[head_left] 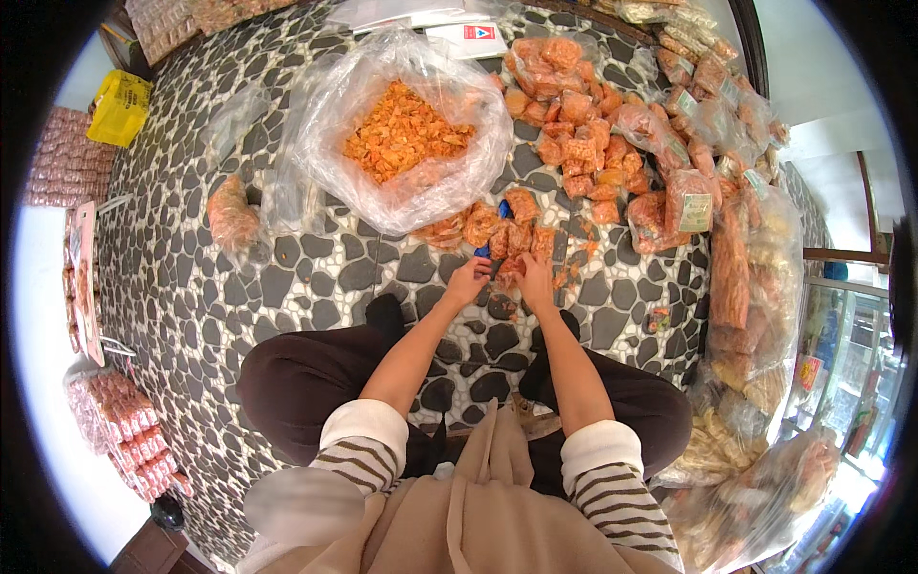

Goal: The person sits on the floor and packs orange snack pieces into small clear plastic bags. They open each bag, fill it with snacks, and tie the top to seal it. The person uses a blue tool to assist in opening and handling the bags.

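Note:
In front of my folded legs, both hands are low over the floor beside a cluster of small clear packets of orange chips [517,237]. My right hand [534,280] has its fingers closed on the near end of a chip packet [510,271]. My left hand [468,280] is closed with its fingertips bent inward, next to a small blue object [482,252]; whatever it holds is too small to make out. Another blue piece [504,209] shows among the packets. Just beyond them stands a large clear plastic bag [316,143], its mouth wide, with loose orange chips [406,134] inside.
Several filled chip packets [583,143] are heaped at the far right. Larger bags of snacks [732,277] line the right side near a glass case [841,335]. To the left lie a filled bag [234,215], stacked packets [134,430] and a yellow bag [120,107] on patterned floor.

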